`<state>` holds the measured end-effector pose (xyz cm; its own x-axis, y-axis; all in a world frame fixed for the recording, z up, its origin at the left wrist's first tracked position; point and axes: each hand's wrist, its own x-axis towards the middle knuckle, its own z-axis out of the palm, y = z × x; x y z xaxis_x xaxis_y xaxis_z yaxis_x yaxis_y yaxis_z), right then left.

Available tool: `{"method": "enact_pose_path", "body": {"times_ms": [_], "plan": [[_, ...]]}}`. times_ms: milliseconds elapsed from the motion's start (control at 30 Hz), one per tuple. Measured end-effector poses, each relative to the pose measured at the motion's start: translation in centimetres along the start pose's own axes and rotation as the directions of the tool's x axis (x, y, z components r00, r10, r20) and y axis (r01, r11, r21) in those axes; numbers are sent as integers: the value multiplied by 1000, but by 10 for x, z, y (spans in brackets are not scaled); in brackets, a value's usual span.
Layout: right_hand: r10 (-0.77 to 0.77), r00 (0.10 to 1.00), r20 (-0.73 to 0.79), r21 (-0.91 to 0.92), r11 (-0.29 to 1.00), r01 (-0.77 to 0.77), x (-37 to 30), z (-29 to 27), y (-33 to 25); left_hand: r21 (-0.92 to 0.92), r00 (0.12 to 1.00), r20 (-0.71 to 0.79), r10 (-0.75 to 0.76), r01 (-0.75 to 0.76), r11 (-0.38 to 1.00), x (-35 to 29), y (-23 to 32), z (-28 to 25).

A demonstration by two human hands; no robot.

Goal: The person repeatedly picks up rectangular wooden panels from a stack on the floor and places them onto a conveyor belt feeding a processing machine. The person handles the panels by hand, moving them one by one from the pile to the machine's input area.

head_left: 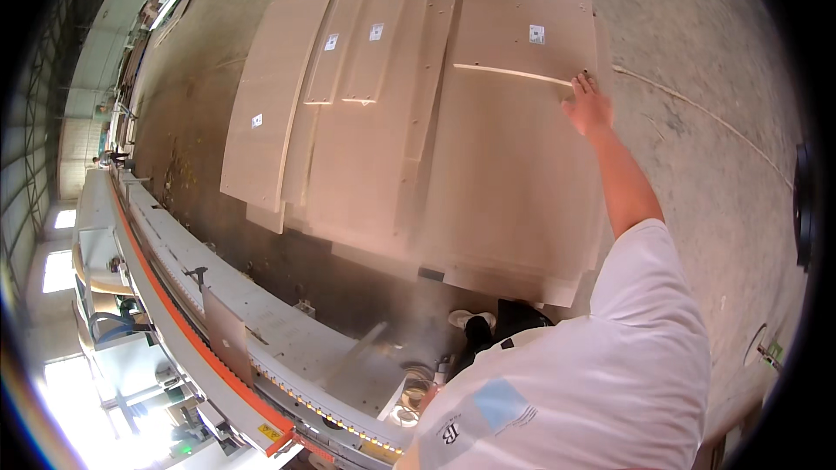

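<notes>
My right hand reaches far forward over a stack of brown boards. Its fingers are spread at the near right corner of a smaller brown panel with a white label, which lies on top of the stack. The thumb is near that panel's pale front edge, and nothing shows lifted. Of my left arm, only a small skin-toned patch seems to show beside my white shirt; its fingers are hidden.
More brown panels lie left of that stack: a long labelled one and two narrow ones. A long machine with an orange rail runs along the left, with a board upright on it. Concrete floor lies to the right.
</notes>
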<state>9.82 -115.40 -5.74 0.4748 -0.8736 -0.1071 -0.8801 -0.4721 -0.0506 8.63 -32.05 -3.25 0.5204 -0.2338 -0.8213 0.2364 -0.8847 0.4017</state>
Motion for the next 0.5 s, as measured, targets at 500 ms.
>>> {"method": "enact_pose_path", "body": {"times_ms": [500], "plan": [[213, 960, -182, 428, 896, -118, -280, 35, 55, 136, 950, 32, 310, -311, 940, 45, 55, 1]]}}
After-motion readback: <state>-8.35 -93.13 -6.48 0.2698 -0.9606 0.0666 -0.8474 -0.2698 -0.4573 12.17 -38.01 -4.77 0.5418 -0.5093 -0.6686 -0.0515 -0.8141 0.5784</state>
